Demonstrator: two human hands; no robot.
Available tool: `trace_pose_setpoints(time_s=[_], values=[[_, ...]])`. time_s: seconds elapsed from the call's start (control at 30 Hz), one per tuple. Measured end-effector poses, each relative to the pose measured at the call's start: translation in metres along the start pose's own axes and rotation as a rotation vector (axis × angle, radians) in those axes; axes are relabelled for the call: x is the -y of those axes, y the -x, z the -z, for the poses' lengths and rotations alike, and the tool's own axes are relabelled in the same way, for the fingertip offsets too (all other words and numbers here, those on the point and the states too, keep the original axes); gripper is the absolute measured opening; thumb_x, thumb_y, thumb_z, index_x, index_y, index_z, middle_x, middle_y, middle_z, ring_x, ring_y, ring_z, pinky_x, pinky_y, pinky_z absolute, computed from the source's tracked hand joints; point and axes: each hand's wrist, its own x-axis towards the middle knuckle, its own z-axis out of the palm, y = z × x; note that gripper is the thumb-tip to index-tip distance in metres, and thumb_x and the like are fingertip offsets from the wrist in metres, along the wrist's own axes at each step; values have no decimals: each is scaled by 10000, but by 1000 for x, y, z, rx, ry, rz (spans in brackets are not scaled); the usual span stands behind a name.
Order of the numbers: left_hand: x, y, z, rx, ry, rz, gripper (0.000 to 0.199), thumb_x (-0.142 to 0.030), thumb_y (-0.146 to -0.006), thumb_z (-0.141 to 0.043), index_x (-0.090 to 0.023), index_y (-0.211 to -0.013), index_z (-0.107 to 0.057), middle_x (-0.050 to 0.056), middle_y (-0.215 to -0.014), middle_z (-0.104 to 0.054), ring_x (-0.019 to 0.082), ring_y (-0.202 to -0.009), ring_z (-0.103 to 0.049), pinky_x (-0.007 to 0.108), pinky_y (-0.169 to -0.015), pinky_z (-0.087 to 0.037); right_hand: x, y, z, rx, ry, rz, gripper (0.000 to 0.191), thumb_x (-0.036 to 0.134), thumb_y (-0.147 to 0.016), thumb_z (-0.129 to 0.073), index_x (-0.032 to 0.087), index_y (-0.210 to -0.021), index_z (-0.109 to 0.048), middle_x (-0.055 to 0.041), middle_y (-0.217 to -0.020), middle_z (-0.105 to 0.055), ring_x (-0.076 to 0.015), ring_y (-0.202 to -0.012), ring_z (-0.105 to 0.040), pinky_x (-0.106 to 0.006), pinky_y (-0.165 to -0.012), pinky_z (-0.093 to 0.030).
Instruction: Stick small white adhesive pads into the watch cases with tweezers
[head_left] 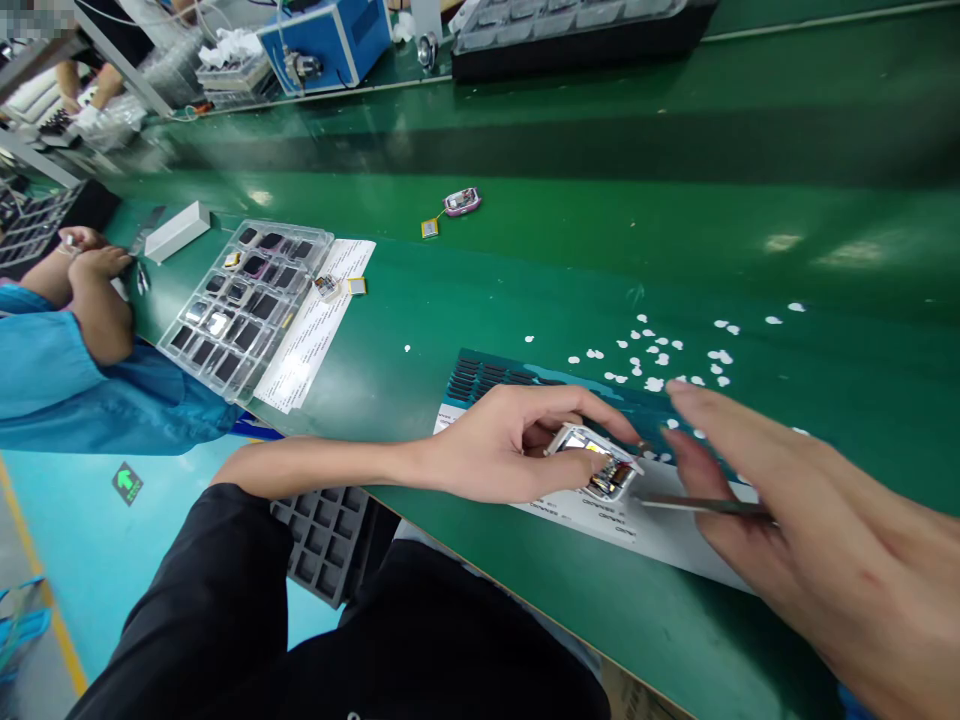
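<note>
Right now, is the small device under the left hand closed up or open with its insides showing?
Open: the small device, pinched by the left hand, shows exposed internal parts on top. The right hand holds tweezers beside it.

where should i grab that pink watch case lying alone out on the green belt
Grip the pink watch case across its two long side edges, coming straight down from above. It lies flat on the belt with open space around it; only a small yellow part sits nearby, apart.

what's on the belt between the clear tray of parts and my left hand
In the head view, a printed white sheet lies beside the clear tray; then bare green belt up to the left hand.
</note>
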Motion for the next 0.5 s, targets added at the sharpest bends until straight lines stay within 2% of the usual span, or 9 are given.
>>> trace_pose_setpoints(time_s=[0.07, 0.1, 0.2, 0.3, 0.43, 0.5], values=[[-2, 0, -1, -17, -15, -8, 160, -191, -912, -609, -163, -1069, -612, -15, -708, -596, 66, -518, -410, 219, -449, -345, -4, 7, 1, -5, -68, 142, 548, 270, -1066, -454, 260, -1609, -379, -12, -1356, -708, -141, -1023, -747, -289, -664, -570], [-2, 0, -1, -26, -30, -10, 159, -182, -906, -602, -162, -1064, -604, -19, -702, -594, 61, -506, -396, 219, -441, -334, -5, 11, 1, -10, -75, 186, 537, 272, -1070, -421, 261, -1606, -382, -2, -1381, -693, -150, -1064, -741, -302, -708, -589], [-3, 1, -2, -49, -69, -18, 156, -186, -908, -593, -171, -1063, -597, -22, -697, -610, 57, -490, -374, 222, -434, -327, -10, 22, 0, 0, -54, 191, 588, 252, -1037, -455, 328, -1613, -361, 26, -1371, -696, -163, -1056, -747, -323, -775, -620], [-3, 0, -2, -74, -63, -28, 134, -192, -909, -592, -177, -1043, -590, -24, -693, -604, 60, -501, -383, 228, -450, -336, -13, 27, -2, 27, -47, 160, 666, 262, -989, -546, 397, -1610, -346, 36, -1358, -705, -162, -1065, -747, -308, -769, -635], [0, -1, -2, -121, -48, -42, 104, -190, -904, -580, -192, -1007, -571, -38, -674, -552, 61, -510, -363, 238, -465, -317, -10, 28, -5, 48, -73, 120, 663, 287, -981, -560, 389, -1605, -360, 29, -1321, -726, -164, -976, -762, -323, -757, -650], [0, -1, -3, -140, -65, -54, 115, -194, -888, -589, -200, -999, -560, -49, -666, -531, 60, -508, -361, 235, -466, -317, -3, 25, -5, 36, -74, 123, 655, 273, -983, -544, 367, -1605, -365, 27, -1302, -734, -161, -905, -765, -329, -702, -646]])
